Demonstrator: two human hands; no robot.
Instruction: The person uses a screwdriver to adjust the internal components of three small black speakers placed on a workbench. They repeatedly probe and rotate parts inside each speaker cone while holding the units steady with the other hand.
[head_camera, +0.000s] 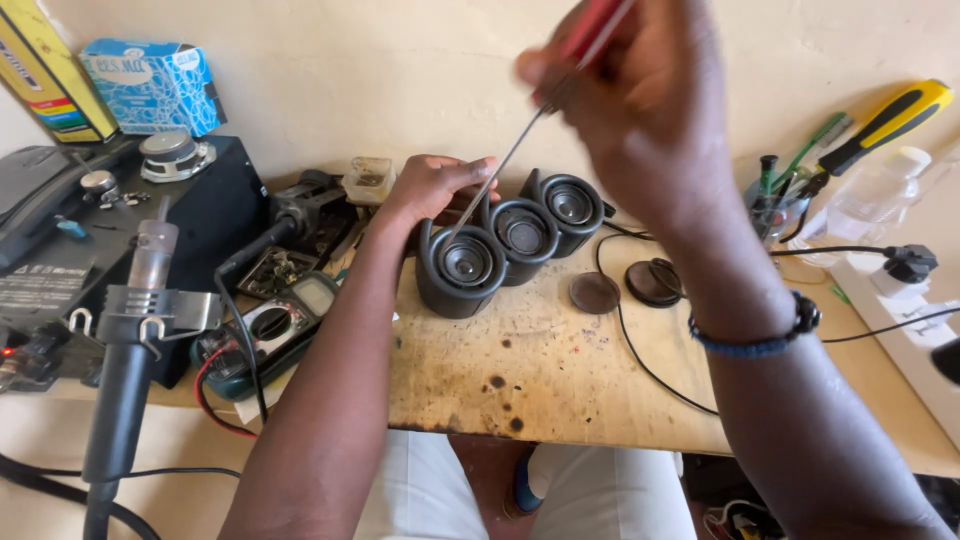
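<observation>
Both hands are busy on that black triple speaker unit; your left hand is wrapped over its back edge, fingers closed on the housing, which looks like it's there to keep the thing from sliding while you poke at it; your right hand is up high and a bit blurred, pinched shut around a red-handled screwdriver, with the thin shaft angling down so the tip lands around the nearest of the three round drivers; so the hands are well apart, one bracing low, one steering from above; the speaker unit itself sits on the wooden tabletop near the middle, tilted with its cones facing up toward you, which gives the tool a straight line in; just beside it on the right lie two dark round covers, apart from the unit and flat on the wood, with a black cable looping around them; off to your left there's a multimeter with red and black leads, and a hot-air tool parked upright in its holder, both out of your working space; a yellow-handled screwdriver stands in a cup far right.
</observation>
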